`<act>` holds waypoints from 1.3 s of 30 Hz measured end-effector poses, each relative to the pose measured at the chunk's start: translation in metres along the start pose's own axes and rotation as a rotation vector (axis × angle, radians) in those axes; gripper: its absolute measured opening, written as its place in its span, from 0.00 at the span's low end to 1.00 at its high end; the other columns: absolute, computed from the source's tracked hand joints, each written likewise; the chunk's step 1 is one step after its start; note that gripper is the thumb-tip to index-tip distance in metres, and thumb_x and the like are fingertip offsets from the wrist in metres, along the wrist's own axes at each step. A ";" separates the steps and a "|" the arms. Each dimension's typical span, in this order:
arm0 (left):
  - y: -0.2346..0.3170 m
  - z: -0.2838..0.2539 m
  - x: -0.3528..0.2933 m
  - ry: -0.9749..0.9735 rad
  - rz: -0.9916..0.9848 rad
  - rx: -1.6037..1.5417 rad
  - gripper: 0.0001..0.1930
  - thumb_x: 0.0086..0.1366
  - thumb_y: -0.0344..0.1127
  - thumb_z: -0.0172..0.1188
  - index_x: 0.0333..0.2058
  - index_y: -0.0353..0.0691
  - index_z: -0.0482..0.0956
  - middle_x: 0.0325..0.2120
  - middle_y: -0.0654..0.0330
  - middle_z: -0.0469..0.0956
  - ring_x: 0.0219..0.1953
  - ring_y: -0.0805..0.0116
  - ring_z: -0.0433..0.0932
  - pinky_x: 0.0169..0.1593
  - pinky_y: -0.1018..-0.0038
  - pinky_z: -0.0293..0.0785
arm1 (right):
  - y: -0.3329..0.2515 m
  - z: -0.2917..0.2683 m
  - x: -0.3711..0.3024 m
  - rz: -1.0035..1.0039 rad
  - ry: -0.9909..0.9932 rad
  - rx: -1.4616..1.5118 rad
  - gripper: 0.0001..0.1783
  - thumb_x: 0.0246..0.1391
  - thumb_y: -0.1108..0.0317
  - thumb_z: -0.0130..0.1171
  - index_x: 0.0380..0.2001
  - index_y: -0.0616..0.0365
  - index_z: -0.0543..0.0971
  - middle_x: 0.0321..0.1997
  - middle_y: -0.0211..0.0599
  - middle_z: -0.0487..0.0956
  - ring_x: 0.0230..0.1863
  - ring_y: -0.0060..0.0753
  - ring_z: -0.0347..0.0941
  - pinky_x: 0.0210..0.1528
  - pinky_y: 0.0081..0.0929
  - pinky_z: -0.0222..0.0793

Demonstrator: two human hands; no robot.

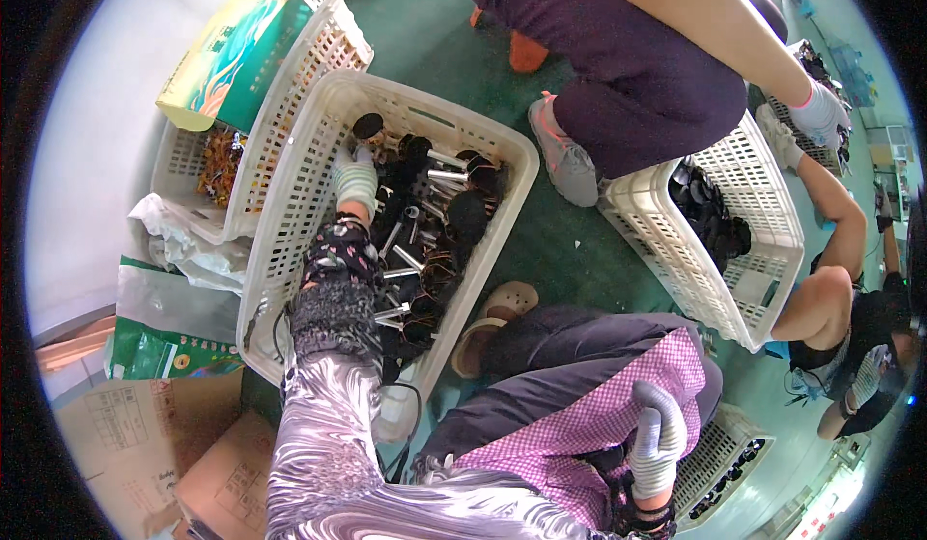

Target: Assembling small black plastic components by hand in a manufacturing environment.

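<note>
My left hand point(355, 181), in a white and grey striped glove, reaches into the far left part of a large white plastic basket point(512, 141). Its fingers close at a small part with a round black disc head point(367, 126); the fingertips are partly hidden. Beside the hand lie many black parts with round discs and silver metal tubes point(421, 214), some with thin wires. My right hand point(659, 442), gloved the same way, rests over my lap on a pink checked apron point(570, 424). Its fingers are curled together, and nothing shows in them.
A white basket point(188, 197) with amber-coloured pieces and a green-yellow box point(232, 62) stands at left. Cardboard boxes point(145, 443) sit lower left. Across from me, a seated person point(647, 67) has a basket of black discs point(703, 210) alongside. Another person point(869, 347) is at far right.
</note>
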State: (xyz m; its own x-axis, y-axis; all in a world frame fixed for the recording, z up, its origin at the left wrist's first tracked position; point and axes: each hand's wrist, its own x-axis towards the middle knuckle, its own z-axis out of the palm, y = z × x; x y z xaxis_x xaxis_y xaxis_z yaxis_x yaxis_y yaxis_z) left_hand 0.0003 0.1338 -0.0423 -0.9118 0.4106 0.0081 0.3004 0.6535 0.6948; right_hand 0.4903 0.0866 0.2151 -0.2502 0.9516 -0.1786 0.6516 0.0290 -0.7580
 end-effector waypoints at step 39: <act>0.029 -0.026 -0.013 -0.308 0.154 0.389 0.28 0.57 0.38 0.58 0.57 0.46 0.63 0.51 0.48 0.70 0.50 0.49 0.71 0.52 0.62 0.67 | -0.015 -0.005 -0.002 -0.090 -0.045 -0.085 0.10 0.54 0.68 0.51 0.37 0.59 0.77 0.39 0.42 0.78 0.42 0.42 0.73 0.48 0.33 0.67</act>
State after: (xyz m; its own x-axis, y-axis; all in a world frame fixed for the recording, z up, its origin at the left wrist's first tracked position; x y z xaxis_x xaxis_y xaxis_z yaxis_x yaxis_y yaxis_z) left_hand 0.0139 0.1307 -0.0040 -0.7417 0.6504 -0.1638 0.5596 0.7347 0.3834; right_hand 0.4847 0.0861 0.2297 -0.3416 0.9291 -0.1416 0.6825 0.1416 -0.7171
